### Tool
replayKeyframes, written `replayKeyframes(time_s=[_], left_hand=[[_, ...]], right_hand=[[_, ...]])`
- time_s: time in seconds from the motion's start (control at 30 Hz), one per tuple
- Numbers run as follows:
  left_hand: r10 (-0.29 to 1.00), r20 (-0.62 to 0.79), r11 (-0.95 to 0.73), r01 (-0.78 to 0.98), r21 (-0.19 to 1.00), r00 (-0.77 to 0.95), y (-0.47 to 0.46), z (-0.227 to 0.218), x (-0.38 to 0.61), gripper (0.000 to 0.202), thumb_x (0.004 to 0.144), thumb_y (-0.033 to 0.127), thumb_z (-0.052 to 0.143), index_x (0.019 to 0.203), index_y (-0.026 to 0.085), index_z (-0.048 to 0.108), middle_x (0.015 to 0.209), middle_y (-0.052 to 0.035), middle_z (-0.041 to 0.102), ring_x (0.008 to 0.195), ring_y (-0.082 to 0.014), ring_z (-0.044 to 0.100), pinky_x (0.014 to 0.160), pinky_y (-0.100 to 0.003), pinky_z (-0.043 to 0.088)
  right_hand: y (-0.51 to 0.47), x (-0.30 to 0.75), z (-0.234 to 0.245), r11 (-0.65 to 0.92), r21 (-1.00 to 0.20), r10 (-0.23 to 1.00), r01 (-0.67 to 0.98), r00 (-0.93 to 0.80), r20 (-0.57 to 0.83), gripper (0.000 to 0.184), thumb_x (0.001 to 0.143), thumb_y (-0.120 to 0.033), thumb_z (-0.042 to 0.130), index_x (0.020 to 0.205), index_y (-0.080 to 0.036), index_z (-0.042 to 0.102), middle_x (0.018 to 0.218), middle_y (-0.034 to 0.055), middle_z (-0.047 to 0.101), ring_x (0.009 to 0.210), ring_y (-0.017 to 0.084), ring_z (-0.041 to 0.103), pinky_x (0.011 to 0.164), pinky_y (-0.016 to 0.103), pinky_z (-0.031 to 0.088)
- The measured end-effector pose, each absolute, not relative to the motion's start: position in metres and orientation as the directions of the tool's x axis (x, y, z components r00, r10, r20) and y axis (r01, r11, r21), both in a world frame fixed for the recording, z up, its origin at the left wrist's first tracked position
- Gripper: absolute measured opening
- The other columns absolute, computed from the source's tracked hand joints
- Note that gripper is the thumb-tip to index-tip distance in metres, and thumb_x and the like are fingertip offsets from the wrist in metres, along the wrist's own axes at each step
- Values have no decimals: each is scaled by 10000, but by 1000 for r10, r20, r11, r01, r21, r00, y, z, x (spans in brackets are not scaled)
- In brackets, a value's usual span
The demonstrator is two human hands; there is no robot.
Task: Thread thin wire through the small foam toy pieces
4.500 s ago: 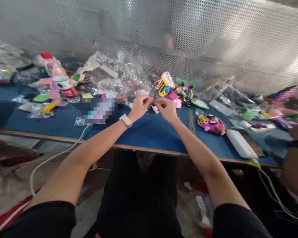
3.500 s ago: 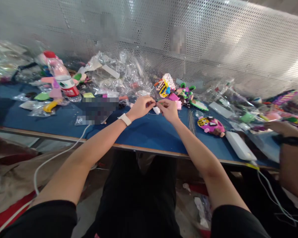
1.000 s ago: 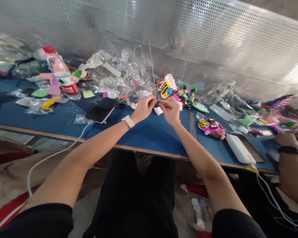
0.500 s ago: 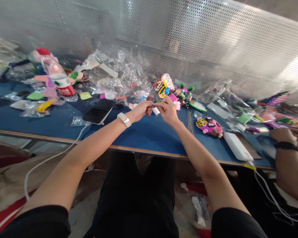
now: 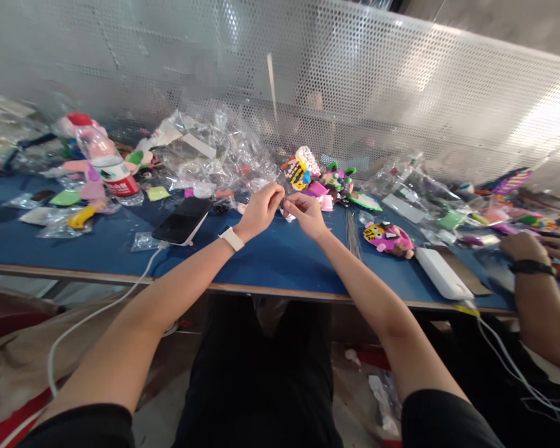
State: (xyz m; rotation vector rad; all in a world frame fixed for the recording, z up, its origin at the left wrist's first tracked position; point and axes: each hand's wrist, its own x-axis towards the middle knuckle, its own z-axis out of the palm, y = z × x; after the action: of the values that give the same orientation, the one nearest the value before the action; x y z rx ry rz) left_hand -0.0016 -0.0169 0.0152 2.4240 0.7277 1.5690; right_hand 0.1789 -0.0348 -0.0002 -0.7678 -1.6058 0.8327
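Note:
My left hand and my right hand meet above the blue table, fingertips pinched close together. Between them is something small and dark, too small to name. A white band circles my left wrist. Just beyond my right hand lie a yellow, white and orange clay-like figure and pink pieces. Green and purple clay-like shapes sit beside those. Small white and pinkish bits are partly hidden behind my fingers.
Left are a phone on a white cable, a bottle and bagged clay. Clear plastic bags lie along the perforated metal panel. Right are thin wires, a pink figure, a power bank and another person's hands.
Both hands have turned, with the left fingers now raised and curled and the fingertips closer together. The view has shifted slightly.

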Motion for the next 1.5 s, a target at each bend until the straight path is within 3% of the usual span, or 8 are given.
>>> replayKeyframes(time_s=[0.23, 0.5, 0.67, 0.83, 0.97, 1.33, 1.4, 1.5], left_hand=[[415, 845, -894, 324, 309, 338, -16, 12, -2, 207, 1121, 314, 484, 960, 220, 574, 892, -38, 687, 775, -164, 621, 755, -308, 479], [414, 858, -889, 335, 311, 303, -18, 14, -3, 287, 1140, 397, 466, 990, 214, 630, 943, -62, 719, 848, -181, 663, 817, -334, 525], [385, 870, -906, 304, 294, 307, -18, 12, -1, 281, 1136, 400, 485, 1018, 218, 664, 983, -73, 725, 911, -196, 682, 860, -357, 547], [377, 885, -907, 300, 295, 271, -18, 9, 1, 272, 1139, 391, 481, 1011, 220, 651, 965, -61, 712, 890, -184, 670, 822, -333, 538], [395, 881, -895, 325, 305, 261, -18, 9, 2, 292, 1140, 406, 475, 981, 217, 632, 936, -55, 698, 835, -173, 645, 782, -318, 519], [535, 779, -837, 331, 436, 327, -22, 13, 6, 406, 1136, 500, 430, 877, 224, 575, 859, -56, 662, 787, -188, 609, 753, -339, 497], [540, 774, -836, 323, 444, 332, -22, 13, 6, 411, 1135, 507, 430, 875, 223, 575, 850, -53, 655, 774, -185, 601, 747, -334, 495], [515, 793, -846, 343, 408, 325, -23, 13, 5, 378, 1140, 476, 424, 914, 222, 590, 914, -71, 669, 834, -196, 621, 790, -339, 506]], right_hand=[[-34, 178, 0, 595, -802, 801, 60, -124, 585, 535, 823, -749, 803, 874, -225, 705, 605, -37, 620, 551, 121, 577, 564, 280, 455], [-39, 182, 8, 628, -745, 776, 225, -107, 621, 567, 954, -777, 621, 859, -229, 731, 629, 0, 673, 603, 157, 608, 642, 318, 508], [-38, 184, 8, 641, -716, 765, 278, -156, 625, 541, 987, -715, 617, 805, -214, 717, 598, -4, 638, 571, 145, 564, 591, 296, 451], [-35, 183, 5, 642, -721, 764, 259, -140, 630, 438, 958, -637, 688, 892, -206, 733, 616, -16, 616, 561, 132, 530, 574, 287, 443], [-35, 184, 4, 650, -683, 749, 333, -129, 650, 372, 944, -565, 714, 954, -197, 764, 666, -4, 647, 617, 145, 548, 615, 297, 460], [-34, 203, 10, 694, -453, 668, 560, -265, 696, 255, 957, -465, 713, 818, -260, 773, 778, 61, 705, 773, 231, 624, 847, 414, 539], [-33, 202, 9, 679, -472, 678, 563, -232, 698, 244, 950, -453, 720, 816, -254, 767, 787, 60, 713, 782, 228, 631, 854, 411, 536], [-31, 196, 7, 632, -644, 753, 432, -145, 642, 274, 915, -501, 759, 855, -234, 757, 821, 49, 736, 756, 203, 639, 784, 374, 542]])
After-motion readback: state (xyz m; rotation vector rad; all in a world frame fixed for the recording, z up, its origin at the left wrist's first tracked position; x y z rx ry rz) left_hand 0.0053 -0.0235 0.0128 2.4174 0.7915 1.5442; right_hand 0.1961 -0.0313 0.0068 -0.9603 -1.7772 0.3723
